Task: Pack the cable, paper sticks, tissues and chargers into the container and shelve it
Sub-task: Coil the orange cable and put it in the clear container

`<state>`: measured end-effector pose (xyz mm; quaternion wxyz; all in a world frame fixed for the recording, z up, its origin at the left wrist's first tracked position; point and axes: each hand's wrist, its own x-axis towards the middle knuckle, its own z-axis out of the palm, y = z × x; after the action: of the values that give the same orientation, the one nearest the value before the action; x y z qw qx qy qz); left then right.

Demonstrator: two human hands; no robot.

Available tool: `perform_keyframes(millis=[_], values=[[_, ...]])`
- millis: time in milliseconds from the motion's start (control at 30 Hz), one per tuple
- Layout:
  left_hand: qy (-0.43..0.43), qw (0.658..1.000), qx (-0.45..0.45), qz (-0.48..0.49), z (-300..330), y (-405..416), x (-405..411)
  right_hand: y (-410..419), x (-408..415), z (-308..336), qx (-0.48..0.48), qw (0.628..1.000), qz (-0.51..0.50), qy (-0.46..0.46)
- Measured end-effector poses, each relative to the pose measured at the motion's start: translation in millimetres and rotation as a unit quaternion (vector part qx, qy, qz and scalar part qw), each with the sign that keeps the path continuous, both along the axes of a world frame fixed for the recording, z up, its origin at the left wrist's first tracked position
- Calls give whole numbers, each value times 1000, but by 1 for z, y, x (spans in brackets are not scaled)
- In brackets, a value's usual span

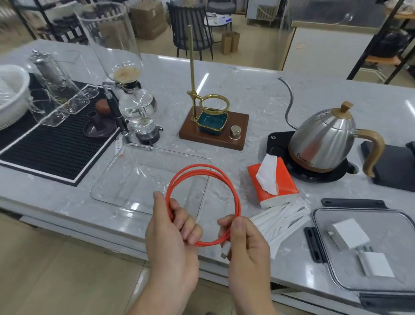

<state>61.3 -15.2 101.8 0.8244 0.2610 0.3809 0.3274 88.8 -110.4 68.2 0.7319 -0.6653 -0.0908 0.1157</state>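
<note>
An orange cable [226, 182] is coiled in a double loop above the counter's front edge. My left hand [174, 229] grips the loop's left side and my right hand [245, 244] pinches its lower right, near the white plug. Behind the loop lies a clear glass container [120, 177], nothing inside. To the right are an orange tissue pack [284, 182] with a tissue sticking up, a pile of white paper sticks [282, 220], and two white chargers [350, 235] [375, 264] resting on the clear lid [389, 222] with black clips.
A steel gooseneck kettle [326, 138] sits on its black base at the right. A brass dripper stand [212, 124] on a wood block and a glass siphon brewer [137, 106] stand behind the container. A black ribbed mat [52, 148] with glassware covers the left.
</note>
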Motion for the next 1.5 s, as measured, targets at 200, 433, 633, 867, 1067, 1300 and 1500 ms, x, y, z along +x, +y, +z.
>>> perform_keyframes(millis=[200, 433, 633, 867, 1067, 1300, 1500], values=[[-18, 990, 137, 16, -9, 6, -7, 6, 8, 9, 43, 994, 64, 75], [77, 956, 282, -13, -8, 35, -20, 38, 16, 9, 48, 993, 80, 68], [189, 922, 324, -96, -4, 95, -36, 75, 23, 6, 22, 992, 98, 73], [219, 881, 375, -189, 0, 172, -38, 123, 36, 8, -73, 990, 110, 55], [331, 807, 427, -240, -18, 209, -27, 152, 52, -2, -249, 957, 147, -10], [372, 743, 463, -307, -32, 220, -17, 164, 72, -11, -411, 888, 201, -47], [399, 707, 464, -354, -32, 225, -12, 171, 81, -16, -470, 847, 224, -108]])
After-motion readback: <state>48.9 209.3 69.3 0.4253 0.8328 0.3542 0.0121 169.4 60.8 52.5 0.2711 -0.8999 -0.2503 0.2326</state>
